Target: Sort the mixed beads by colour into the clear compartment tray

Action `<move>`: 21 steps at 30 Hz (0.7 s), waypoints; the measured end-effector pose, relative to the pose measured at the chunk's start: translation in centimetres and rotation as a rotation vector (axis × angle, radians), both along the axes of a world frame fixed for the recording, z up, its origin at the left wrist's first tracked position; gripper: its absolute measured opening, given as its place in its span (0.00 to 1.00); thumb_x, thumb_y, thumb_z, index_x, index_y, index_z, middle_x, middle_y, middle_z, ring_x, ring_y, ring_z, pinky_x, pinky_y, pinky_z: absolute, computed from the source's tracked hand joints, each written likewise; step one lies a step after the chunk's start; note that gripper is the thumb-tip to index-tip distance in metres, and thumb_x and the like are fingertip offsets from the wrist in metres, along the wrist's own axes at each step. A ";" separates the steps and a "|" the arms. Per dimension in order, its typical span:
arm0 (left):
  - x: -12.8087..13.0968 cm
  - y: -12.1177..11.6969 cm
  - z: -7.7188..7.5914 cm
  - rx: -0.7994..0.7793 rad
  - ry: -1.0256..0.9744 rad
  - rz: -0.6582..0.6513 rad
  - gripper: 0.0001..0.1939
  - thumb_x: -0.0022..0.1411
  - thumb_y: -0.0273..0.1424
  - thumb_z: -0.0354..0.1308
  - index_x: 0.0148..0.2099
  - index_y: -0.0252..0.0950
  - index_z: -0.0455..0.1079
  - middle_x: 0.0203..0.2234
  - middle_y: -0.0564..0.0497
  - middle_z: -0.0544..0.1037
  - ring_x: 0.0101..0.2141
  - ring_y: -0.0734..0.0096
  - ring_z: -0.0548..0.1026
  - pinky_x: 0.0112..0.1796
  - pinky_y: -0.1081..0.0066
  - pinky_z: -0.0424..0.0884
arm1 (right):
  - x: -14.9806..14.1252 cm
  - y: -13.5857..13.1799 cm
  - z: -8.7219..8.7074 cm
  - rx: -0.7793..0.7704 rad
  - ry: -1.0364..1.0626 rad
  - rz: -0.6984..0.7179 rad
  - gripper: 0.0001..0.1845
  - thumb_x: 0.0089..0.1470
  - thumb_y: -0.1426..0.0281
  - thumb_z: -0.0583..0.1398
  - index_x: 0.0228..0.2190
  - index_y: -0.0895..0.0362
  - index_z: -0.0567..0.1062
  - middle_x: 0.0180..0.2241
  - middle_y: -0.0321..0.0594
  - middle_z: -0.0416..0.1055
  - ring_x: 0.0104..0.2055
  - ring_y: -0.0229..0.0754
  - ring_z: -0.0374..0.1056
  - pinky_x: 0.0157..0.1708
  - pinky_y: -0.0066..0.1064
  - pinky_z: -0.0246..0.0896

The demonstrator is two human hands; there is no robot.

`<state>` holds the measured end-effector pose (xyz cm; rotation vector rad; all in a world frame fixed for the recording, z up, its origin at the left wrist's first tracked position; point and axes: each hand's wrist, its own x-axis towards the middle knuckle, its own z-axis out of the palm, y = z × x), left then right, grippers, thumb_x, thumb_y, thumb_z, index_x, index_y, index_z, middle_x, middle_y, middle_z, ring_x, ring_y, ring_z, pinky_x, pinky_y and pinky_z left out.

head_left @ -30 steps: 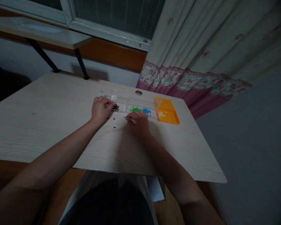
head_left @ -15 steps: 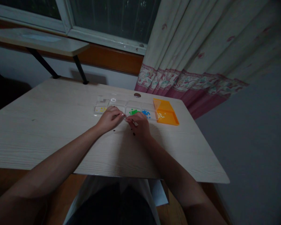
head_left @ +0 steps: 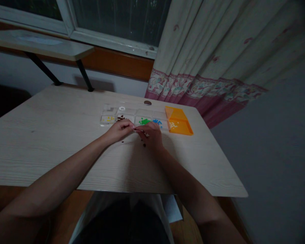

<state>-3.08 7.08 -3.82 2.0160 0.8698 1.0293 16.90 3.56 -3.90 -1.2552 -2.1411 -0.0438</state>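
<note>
My left hand [head_left: 120, 130] and my right hand [head_left: 154, 135] meet fingertip to fingertip over the table, just in front of small clear boxes. Both are closed in a pinch; what sits between the fingertips is too small to make out. Beyond my left hand, dark brown pieces [head_left: 121, 117] lie in one clear box, with yellow pieces [head_left: 108, 119] in the box left of it. Green pieces [head_left: 144, 121] and blue pieces [head_left: 157, 121] lie behind my right hand, which partly hides them. A few dark bits [head_left: 144, 145] are on the tabletop below my hands.
An open orange box [head_left: 185, 128] with white pieces [head_left: 173, 125] stands to the right of the clear boxes. A round dark spot [head_left: 147, 102] marks the back of the table [head_left: 66, 145]. A raised shelf [head_left: 45, 45] is at back left, a curtain [head_left: 183, 67] behind.
My left hand has shifted slightly down, uncovering the brown pieces in their box. The fingertips of both hands have come together. The view has moved a little.
</note>
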 end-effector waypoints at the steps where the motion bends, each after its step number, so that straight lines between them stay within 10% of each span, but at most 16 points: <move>1: 0.0 0.0 0.0 -0.008 -0.009 0.006 0.19 0.65 0.46 0.54 0.33 0.37 0.73 0.28 0.50 0.74 0.31 0.69 0.72 0.35 0.68 0.69 | 0.0 0.0 0.1 -0.003 0.005 -0.002 0.18 0.65 0.57 0.54 0.41 0.51 0.81 0.32 0.39 0.73 0.38 0.41 0.65 0.45 0.33 0.53; 14: -2.0 2.0 -0.4 0.161 -0.038 0.588 0.11 0.64 0.38 0.56 0.37 0.37 0.74 0.34 0.49 0.77 0.39 0.66 0.73 0.42 0.66 0.69 | -2.0 -1.0 0.4 -0.156 -0.244 0.076 0.22 0.63 0.56 0.55 0.54 0.49 0.73 0.48 0.43 0.71 0.50 0.47 0.61 0.51 0.40 0.51; 21: -1.8 2.1 -0.6 0.189 -0.061 0.609 0.10 0.64 0.37 0.57 0.37 0.38 0.75 0.33 0.51 0.76 0.37 0.67 0.73 0.41 0.68 0.68 | -4.2 -2.1 0.2 -0.137 -0.395 0.085 0.20 0.66 0.63 0.51 0.57 0.50 0.70 0.48 0.45 0.69 0.50 0.49 0.58 0.51 0.42 0.49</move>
